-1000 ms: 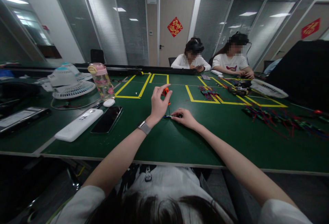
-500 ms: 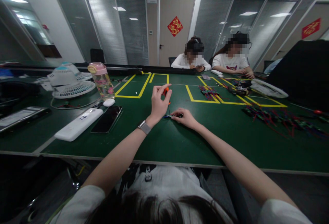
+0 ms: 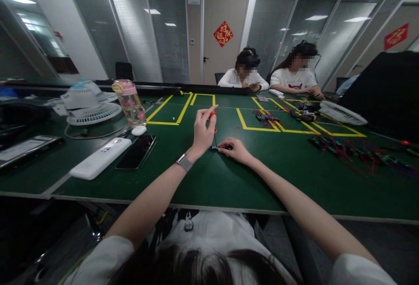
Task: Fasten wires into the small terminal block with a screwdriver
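Observation:
My left hand is closed around the orange handle of a screwdriver, which stands nearly upright with its thin dark shaft pointing down. The shaft's tip meets a small circuit board lying on the green table. With thumb and fingers, my right hand pinches the board's right end against the table. The fingers cover much of the board, and the exact spot under the tip is too small to make out.
Left of my hands lie a black phone, a white power bank, a bottle and a fan. Wired circuit boards lie to the right, more boards farther back. Two people sit across the table.
My left hand's fingers have shifted slightly around the orange screwdriver handle. The right hand and the board stay in place.

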`<state>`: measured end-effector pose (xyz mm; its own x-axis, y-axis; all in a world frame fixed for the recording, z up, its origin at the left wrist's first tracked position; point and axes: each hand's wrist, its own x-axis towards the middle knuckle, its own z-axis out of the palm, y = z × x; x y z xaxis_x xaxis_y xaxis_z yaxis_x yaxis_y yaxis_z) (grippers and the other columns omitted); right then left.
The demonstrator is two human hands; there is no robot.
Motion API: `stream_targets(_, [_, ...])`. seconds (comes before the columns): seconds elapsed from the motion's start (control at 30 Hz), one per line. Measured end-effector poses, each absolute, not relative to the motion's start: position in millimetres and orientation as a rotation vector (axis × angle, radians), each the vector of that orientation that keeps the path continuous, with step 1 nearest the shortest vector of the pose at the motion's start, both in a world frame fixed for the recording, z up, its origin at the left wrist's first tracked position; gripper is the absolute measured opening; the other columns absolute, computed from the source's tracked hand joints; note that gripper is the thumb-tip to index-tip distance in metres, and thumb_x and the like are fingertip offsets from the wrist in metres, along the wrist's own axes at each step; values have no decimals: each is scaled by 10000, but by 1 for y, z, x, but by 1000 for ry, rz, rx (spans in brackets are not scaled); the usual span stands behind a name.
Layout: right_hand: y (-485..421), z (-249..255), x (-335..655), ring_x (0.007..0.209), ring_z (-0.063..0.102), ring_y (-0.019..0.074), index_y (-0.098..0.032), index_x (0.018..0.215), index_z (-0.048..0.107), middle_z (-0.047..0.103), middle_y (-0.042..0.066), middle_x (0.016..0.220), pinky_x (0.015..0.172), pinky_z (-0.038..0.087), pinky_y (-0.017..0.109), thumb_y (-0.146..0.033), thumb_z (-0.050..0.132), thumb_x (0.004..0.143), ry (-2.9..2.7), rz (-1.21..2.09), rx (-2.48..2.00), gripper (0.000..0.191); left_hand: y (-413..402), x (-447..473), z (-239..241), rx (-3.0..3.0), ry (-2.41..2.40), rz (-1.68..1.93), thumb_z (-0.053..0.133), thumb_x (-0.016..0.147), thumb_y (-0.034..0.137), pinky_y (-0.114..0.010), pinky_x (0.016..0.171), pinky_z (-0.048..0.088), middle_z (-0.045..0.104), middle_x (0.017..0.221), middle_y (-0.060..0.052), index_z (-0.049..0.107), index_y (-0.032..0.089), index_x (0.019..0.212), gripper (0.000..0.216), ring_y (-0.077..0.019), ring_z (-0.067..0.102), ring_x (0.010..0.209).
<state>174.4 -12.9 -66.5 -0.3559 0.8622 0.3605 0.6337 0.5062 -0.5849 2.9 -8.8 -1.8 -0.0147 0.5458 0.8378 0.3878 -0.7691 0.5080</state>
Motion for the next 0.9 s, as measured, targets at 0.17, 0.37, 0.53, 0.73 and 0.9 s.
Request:
stream_targets(0.17, [-13, -66, 174, 738, 604, 162, -154, 953, 770, 674, 66, 818, 711, 462, 288, -254, 690, 808, -2113, 463, -1223, 194, -6, 3, -3, 2086, 955, 1928, 491, 975, 192, -299, 845, 475, 618, 1034, -52, 595, 240, 1248, 296, -169, 578, 922])
stream_targets(0.37, [-13, -66, 174, 733, 605, 158, -157, 956, 769, 663, 60, 814, 721, 465, 288, -257, 685, 813, -2114, 463, -1230, 193, -7, 2, -2, 2113, 1074, 1956, 603, 929, 301, -299, 788, 480, 562, 895, -37, 666, 229, 1107, 202, -175, 555, 831])
stream_targets(0.53, [-13, -67, 175, 741, 606, 159, -168, 954, 770, 670, 60, 822, 716, 463, 285, -254, 684, 811, -2114, 454, -1219, 188, -5, 4, -3, 2107, 974, 1876, 369, 1022, 238, -334, 914, 474, 607, 1127, -79, 570, 245, 1283, 329, -191, 586, 1029])
stream_targets(0.73, [-12, -68, 175, 730, 597, 156, -164, 947, 773, 673, 63, 821, 704, 456, 280, -247, 690, 806, -2109, 452, -1232, 184, -6, 4, -2, 2080, 955, 1906, 503, 966, 170, -315, 871, 489, 635, 1056, -64, 596, 210, 1226, 280, -176, 603, 952])
stream_targets(0.9, [-13, -67, 175, 732, 601, 155, -172, 940, 773, 675, 60, 822, 714, 460, 282, -249, 689, 805, -2104, 456, -1220, 176, -10, 3, 0, 2106, 1051, 1950, 653, 890, 233, -284, 778, 487, 556, 896, -29, 665, 213, 1059, 170, -162, 556, 822])
